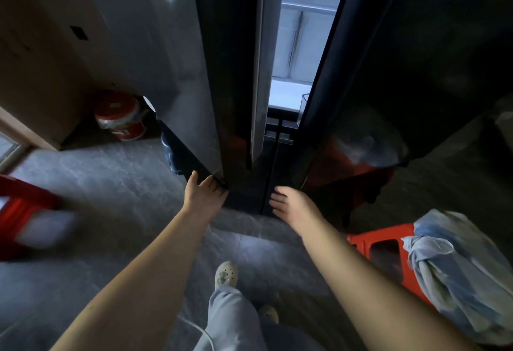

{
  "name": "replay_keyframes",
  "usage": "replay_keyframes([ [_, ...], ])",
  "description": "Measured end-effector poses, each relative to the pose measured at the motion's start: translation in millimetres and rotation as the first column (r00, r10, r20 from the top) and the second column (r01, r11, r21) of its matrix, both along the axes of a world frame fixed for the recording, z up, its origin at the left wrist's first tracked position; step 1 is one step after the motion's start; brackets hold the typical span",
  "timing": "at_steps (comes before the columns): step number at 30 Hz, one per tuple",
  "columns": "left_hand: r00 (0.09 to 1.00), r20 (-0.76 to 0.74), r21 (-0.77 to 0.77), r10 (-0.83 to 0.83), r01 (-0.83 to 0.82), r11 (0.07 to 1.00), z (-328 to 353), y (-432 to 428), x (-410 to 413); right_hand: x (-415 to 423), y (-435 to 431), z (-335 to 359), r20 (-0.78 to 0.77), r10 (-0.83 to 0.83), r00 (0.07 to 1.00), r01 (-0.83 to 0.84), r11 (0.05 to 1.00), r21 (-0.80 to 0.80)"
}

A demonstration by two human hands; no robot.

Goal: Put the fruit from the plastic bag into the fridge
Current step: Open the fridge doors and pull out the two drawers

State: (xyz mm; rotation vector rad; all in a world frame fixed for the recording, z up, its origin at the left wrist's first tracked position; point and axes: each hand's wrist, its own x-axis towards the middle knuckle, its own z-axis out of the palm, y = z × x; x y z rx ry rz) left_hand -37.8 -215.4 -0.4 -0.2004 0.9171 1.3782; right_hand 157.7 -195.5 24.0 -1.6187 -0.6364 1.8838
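A dark fridge stands in front of me. Its upper left door point(222, 73) and upper right door point(388, 59) are ajar, and a lit white interior point(299, 45) with shelves shows in the gap between them. My left hand point(204, 195) grips the bottom corner of the left door, fingers curled under its edge. My right hand point(291, 206) holds the bottom edge of the right door with bent fingers. The tied, pale plastic bag point(455, 267) sits on a red stool point(374, 242) at my right. No fruit is visible; the bag hides its contents.
A red and white bucket point(122, 117) stands on the floor left of the fridge, beside a brown cabinet point(41, 59). Another red stool point(22, 212) is at the far left. The fridge's lower doors point(258, 198) are shut. My feet point(226, 274) stand on grey floor.
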Motion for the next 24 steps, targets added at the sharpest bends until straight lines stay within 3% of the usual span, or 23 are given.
replay_keyframes([
  [2,1.0,0.008,0.014,-0.001,0.001,1.0,1,-2,-2,-10,5,23,0.093,0.118,0.989,-0.134,0.971,0.199],
  [5,1.0,0.006,0.034,-0.028,0.028,0.999,3,-8,-2,-19,12,61,0.216,0.224,0.95,-0.303,0.826,0.476],
  [10,1.0,0.002,0.014,0.003,-0.003,1.0,1,-19,-8,-46,19,85,0.307,0.279,0.91,-0.414,0.616,0.67],
  [16,1.0,0.008,0.003,0.009,-0.009,1.0,-3,-35,-21,-68,7,88,0.257,0.252,0.933,-0.359,0.61,0.707],
  [24,0.999,0.05,-0.006,0.008,-0.007,1.0,-2,-74,-53,-101,-36,85,0.206,0.099,0.974,-0.217,0.681,0.699],
])
